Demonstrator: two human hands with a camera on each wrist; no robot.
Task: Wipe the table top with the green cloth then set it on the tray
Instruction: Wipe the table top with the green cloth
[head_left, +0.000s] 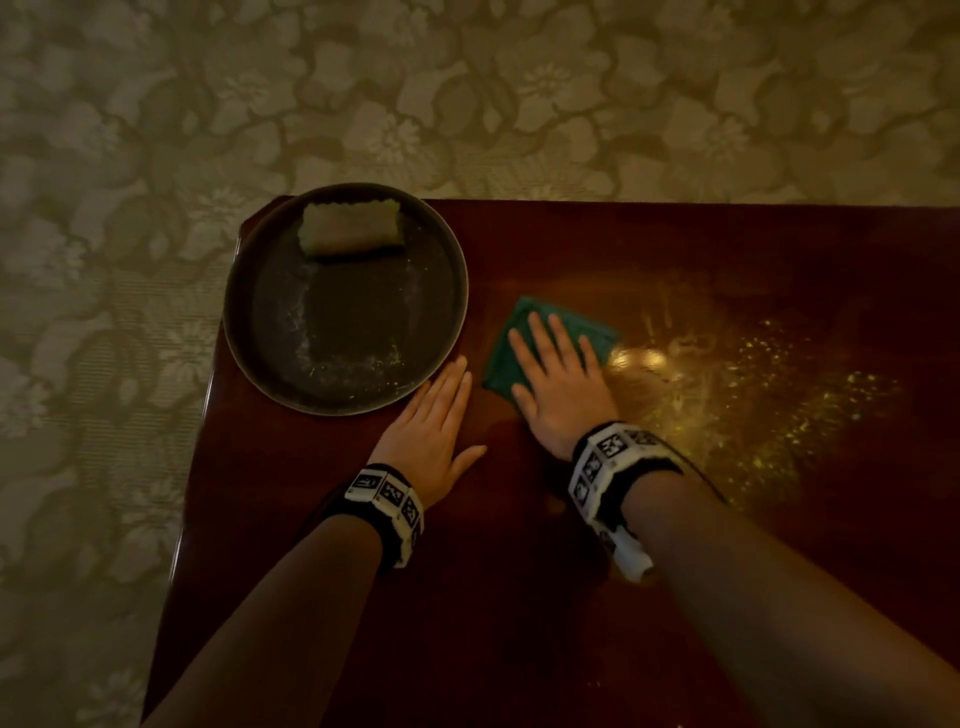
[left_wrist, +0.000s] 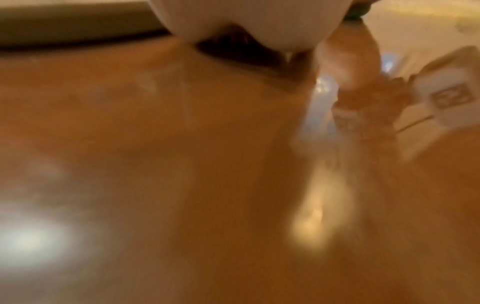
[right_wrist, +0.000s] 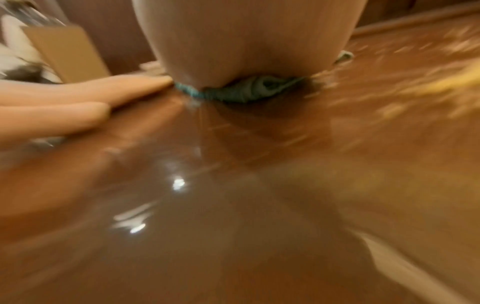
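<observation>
Nearest, two dark sleeves end in wristbands printed with black-and-white square codes, not readable as writing. The right hand lies flat, fingers straight, pressing the green cloth onto the table. The cloth sits diamond-wise, one corner pointing away toward the far edge. The left hand rests flat and relaxed beside the round tray. Yellow crumbs lie right of the cloth.

Green cloth half under right hand
</observation>
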